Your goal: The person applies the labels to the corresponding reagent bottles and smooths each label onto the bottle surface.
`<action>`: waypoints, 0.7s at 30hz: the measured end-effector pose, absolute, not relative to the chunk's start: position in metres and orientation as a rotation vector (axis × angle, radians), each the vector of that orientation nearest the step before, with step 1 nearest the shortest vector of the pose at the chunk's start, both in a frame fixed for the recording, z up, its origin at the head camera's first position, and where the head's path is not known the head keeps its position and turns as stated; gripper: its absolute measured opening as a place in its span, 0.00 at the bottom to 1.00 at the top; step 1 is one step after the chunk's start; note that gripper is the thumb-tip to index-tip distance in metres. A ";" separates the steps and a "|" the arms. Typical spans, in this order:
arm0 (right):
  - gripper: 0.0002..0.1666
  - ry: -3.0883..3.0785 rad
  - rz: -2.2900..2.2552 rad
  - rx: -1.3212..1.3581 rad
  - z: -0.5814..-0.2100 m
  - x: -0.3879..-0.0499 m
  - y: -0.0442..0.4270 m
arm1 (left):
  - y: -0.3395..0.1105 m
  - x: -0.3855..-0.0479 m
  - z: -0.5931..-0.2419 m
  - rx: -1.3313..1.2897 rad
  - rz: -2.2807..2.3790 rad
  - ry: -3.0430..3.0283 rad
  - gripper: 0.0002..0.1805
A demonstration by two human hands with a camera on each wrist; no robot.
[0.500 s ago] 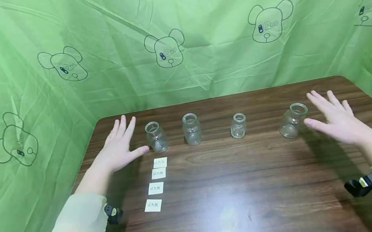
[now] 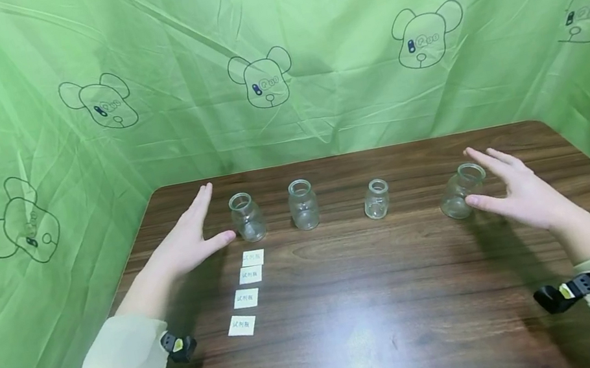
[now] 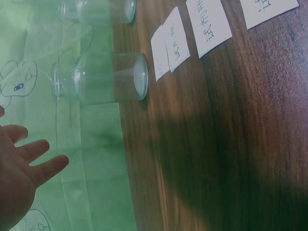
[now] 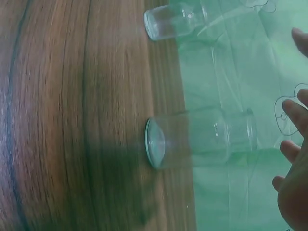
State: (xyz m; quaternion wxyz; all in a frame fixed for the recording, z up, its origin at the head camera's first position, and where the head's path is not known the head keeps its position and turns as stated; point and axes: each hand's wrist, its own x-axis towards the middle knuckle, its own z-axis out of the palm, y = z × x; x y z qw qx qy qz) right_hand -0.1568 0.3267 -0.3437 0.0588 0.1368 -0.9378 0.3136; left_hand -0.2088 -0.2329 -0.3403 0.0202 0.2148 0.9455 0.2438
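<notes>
Several clear glass jars stand upright in a row. The left hand (image 2: 187,245), fingers extended, is beside the leftmost jar (image 2: 248,218); in the left wrist view a gap shows between that hand (image 3: 19,173) and the jar (image 3: 103,79). My right hand (image 2: 522,193) has its fingers spread next to the rightmost jar (image 2: 456,198), its thumb overlapping the jar's edge in the head view. The right wrist view shows this jar (image 4: 197,139) apart from the fingers of the hand (image 4: 293,192). Neither hand holds anything.
Two more jars, one taller (image 2: 304,208) and one smaller (image 2: 376,201), stand between the hands. Several white paper labels (image 2: 246,298) with writing lie in a column on the brown wooden table (image 2: 414,321). Green cloth (image 2: 341,110) hangs behind and at the sides.
The right hand has moved left, closer to the rightmost jar. On the left hand, the fingers have drawn together, the hand staying beside its jar.
</notes>
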 end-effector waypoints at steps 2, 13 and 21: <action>0.46 -2.819 0.979 0.420 -0.343 -0.156 0.323 | -0.233 -0.207 -0.339 0.660 0.758 2.930 0.55; 0.33 -2.697 0.993 0.309 -0.343 -0.153 0.306 | -0.235 -0.197 -0.335 0.673 0.872 2.961 0.55; 0.31 -2.663 1.024 0.306 -0.345 -0.148 0.303 | -0.231 -0.195 -0.338 0.691 1.006 2.950 0.49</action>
